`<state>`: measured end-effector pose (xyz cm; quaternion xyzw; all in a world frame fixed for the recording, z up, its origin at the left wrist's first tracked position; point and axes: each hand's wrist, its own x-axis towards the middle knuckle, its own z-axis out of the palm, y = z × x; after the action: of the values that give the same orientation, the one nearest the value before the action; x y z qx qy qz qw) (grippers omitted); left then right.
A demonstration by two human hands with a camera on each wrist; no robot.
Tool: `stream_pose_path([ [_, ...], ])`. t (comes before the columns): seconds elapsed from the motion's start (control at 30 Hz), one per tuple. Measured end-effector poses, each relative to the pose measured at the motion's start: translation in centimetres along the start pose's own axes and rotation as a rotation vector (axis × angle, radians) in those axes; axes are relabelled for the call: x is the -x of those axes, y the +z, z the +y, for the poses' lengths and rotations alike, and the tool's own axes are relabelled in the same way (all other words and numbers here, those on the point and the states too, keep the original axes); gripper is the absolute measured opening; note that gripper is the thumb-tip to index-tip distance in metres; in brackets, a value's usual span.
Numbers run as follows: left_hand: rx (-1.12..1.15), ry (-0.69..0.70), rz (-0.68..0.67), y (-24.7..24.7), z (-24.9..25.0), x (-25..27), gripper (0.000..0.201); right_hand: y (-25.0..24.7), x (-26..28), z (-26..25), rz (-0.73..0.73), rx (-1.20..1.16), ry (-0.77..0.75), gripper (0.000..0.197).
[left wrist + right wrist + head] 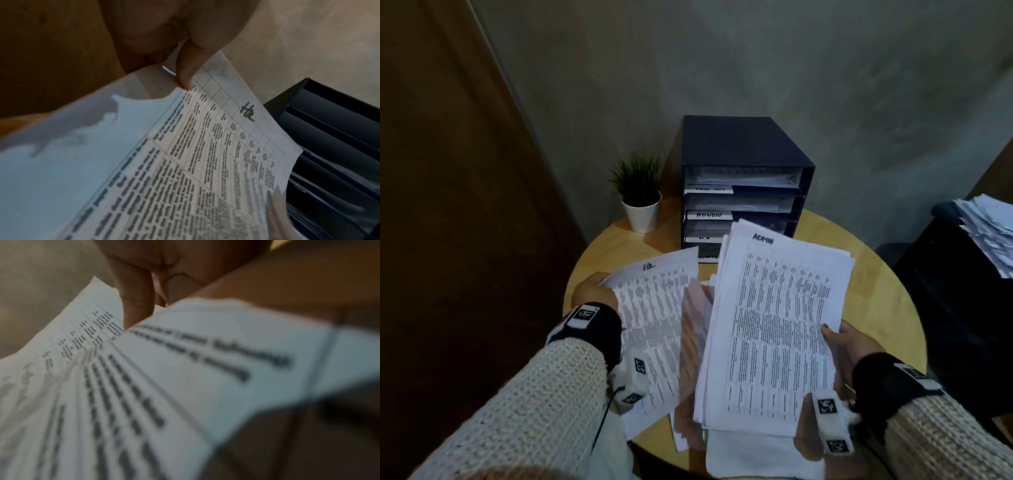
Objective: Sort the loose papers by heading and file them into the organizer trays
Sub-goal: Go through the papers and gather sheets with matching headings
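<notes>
My left hand (594, 291) pinches a printed sheet headed "HR" (654, 308) by its left edge; the left wrist view shows the thumb (186, 71) on that HR sheet (205, 154). My right hand (847, 342) grips a thick stack of papers (774, 329) by its right edge, thumb on top; the top sheet reads "ADMIN". The right wrist view shows the thumb (137, 308) pressing that stack (144, 378). Behind stands the dark organizer (743, 185) with several labelled trays holding papers; one label reads "ADMIN". Both hands hover over the round wooden table (876, 308).
A small potted plant (640, 198) stands left of the organizer. Another heap of loose papers (989, 229) lies on a dark piece of furniture at the right. A grey wall runs behind, a brown door at the left.
</notes>
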<state>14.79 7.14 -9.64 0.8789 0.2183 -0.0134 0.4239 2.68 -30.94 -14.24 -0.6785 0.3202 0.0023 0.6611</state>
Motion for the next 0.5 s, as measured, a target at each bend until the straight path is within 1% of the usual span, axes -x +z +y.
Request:
stream_pose_path([
  [0.07,0.02,0.018,-0.06,1.2,0.2,0.6,0.036,0.0,0.0,-0.7,-0.041,-0.118,0.021,0.03],
  [0.13,0.077,0.031,-0.167,2.7,0.8,1.9,0.036,-0.2,0.3,-1.3,-0.141,-0.262,0.009,0.037],
  [0.2,0.082,0.024,-0.269,4.4,1.6,4.0,0.037,-0.3,0.3,-1.6,-0.238,-0.338,0.0,0.047],
  [0.23,0.073,0.055,-0.259,5.3,1.7,4.8,0.036,-0.3,-0.1,-1.4,-0.238,-0.323,0.008,0.042],
  [0.27,0.06,0.07,-0.286,6.0,2.0,5.9,0.035,-0.1,0.2,-1.5,-0.234,-0.311,0.012,0.036],
  [0.33,0.058,0.102,-0.361,7.7,1.6,7.2,0.037,-0.3,-0.5,-0.6,-0.157,-0.215,0.046,0.033],
  [0.4,-0.014,0.102,-0.423,9.1,1.0,7.7,0.036,-0.5,-1.0,0.4,-0.091,-0.055,0.082,0.032],
  [0.47,-0.088,0.104,-0.471,9.6,0.2,7.4,0.029,-0.5,-0.9,0.7,-0.036,0.179,0.112,0.036],
  [0.5,-0.114,0.092,-0.447,9.4,-0.1,7.1,0.026,-0.4,-0.9,0.7,-0.022,0.357,0.117,0.037],
])
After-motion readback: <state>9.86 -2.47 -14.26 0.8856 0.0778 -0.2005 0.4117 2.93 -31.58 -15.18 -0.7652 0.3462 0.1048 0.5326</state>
